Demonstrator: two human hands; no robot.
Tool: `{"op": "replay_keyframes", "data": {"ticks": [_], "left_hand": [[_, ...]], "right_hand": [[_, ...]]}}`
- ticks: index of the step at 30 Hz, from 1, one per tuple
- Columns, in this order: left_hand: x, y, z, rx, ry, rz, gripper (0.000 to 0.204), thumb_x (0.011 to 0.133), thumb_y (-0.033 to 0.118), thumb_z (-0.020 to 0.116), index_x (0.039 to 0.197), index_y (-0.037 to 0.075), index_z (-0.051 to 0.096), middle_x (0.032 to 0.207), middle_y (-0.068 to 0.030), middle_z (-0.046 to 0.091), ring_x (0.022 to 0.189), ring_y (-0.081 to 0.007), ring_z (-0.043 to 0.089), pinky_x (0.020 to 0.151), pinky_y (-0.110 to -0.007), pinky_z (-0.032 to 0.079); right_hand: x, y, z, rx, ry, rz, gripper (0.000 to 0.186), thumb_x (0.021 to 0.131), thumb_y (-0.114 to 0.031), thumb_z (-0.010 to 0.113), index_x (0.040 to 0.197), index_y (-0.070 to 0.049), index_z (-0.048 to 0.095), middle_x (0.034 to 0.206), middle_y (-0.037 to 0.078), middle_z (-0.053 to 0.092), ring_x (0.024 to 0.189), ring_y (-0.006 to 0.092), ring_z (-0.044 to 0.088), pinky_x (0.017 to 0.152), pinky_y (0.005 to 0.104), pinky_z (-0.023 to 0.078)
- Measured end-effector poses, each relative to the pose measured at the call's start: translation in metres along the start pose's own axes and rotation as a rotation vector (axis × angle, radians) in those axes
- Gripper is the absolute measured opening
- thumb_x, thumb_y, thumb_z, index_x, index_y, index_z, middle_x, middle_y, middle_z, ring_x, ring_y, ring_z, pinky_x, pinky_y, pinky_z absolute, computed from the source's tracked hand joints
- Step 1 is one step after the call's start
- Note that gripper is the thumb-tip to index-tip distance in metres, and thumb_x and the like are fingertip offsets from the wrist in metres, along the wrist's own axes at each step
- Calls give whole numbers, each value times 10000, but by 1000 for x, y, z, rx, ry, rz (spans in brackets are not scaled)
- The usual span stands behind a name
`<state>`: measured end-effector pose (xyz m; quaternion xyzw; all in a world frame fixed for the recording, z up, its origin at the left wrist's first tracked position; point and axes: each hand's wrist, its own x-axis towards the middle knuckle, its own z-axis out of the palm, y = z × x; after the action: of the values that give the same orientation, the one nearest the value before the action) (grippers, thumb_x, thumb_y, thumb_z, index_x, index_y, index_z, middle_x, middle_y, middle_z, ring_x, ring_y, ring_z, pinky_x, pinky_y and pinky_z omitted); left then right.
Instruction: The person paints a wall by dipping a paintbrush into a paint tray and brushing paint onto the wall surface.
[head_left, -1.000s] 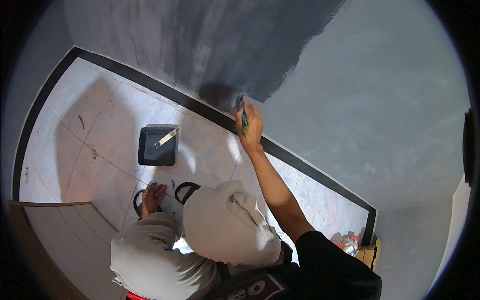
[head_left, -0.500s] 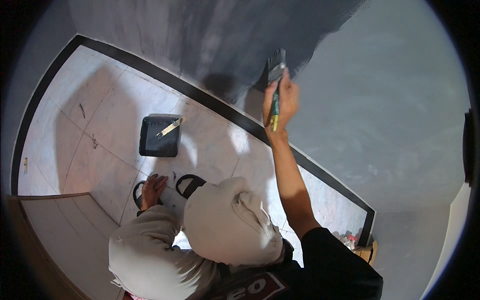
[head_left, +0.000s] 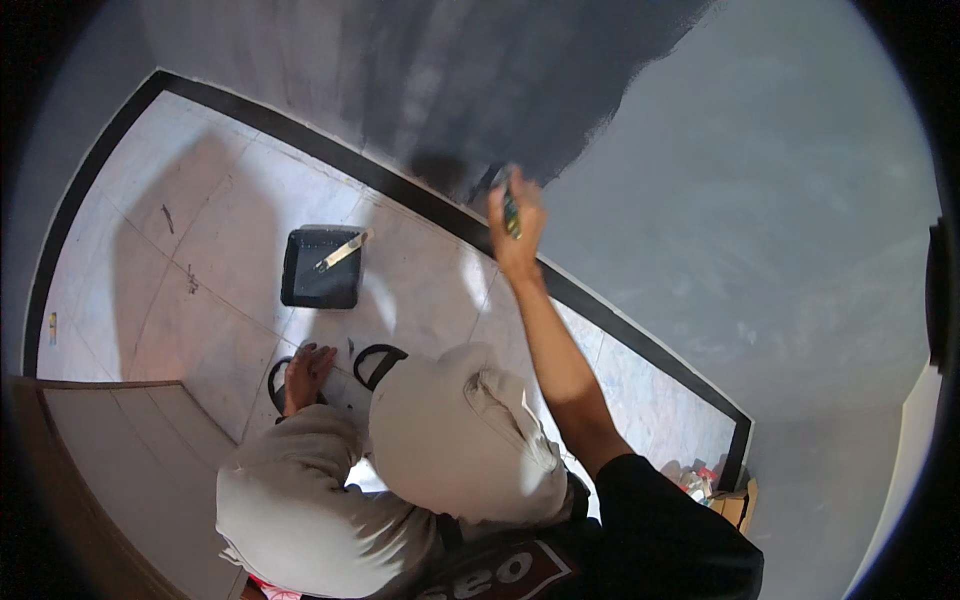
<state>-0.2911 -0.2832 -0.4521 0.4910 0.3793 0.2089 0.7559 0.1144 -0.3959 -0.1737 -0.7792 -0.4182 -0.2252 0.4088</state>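
Observation:
My right hand (head_left: 517, 228) is stretched out to the wall and shut on a paintbrush (head_left: 507, 203) with a green handle. The bristles touch the wall just above the black skirting band (head_left: 400, 190), at the lower edge of the dark grey painted patch (head_left: 480, 80). To its right the wall (head_left: 760, 200) is a lighter blue-grey. My left hand is not in view. My bent knees in beige trousers (head_left: 450, 440) fill the lower middle, and one foot in a black sandal (head_left: 303, 372) rests on the tiled floor.
A black paint tray (head_left: 320, 270) sits on the pale floor tiles (head_left: 200, 240), with a light-handled tool (head_left: 342, 250) lying across its corner. A wooden panel (head_left: 110, 450) is at the lower left. Small clutter (head_left: 705, 485) lies in the corner at the lower right.
My right hand swept the brush up the wall, then back down toward the skirting band. The tray and my foot have stayed put.

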Motion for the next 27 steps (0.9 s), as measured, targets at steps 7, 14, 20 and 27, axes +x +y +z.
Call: {"op": "replay_keyframes", "data": {"ticks": [7,14,20,27], "left_hand": [[-12,9,0,-392,-31,-43,624,1006,409,496,1420,-43,380,1356,-231,547,1225,-363,584,1062,-446,464],[4,83,9,-377,227,-121,545,1008,392,577,1294,-42,414,1275,-235,555,1105,-371,661,935,-458,555],[12,136,-16,-418,31,-457,1024,956,745,274,1528,-57,-3,1356,-440,411,1162,-456,613,1012,-521,494],[51,129,-3,-762,-124,-603,1027,936,780,225,1542,-19,6,1408,-418,407,1290,-464,515,1093,-534,399]], "right_hand": [[78,-71,-52,24,297,-61,375,993,-185,596,1305,24,584,1083,172,665,960,248,651,857,352,520],[-41,-59,14,816,-368,746,463,1015,-239,584,1364,60,524,1192,163,630,1026,218,657,847,354,611],[-53,-75,107,902,-827,998,448,992,-196,607,1346,68,535,1221,198,630,1023,259,678,826,394,626],[2,-87,181,799,-940,821,448,908,-99,710,1317,28,577,1063,151,704,921,176,701,743,289,614]]}}
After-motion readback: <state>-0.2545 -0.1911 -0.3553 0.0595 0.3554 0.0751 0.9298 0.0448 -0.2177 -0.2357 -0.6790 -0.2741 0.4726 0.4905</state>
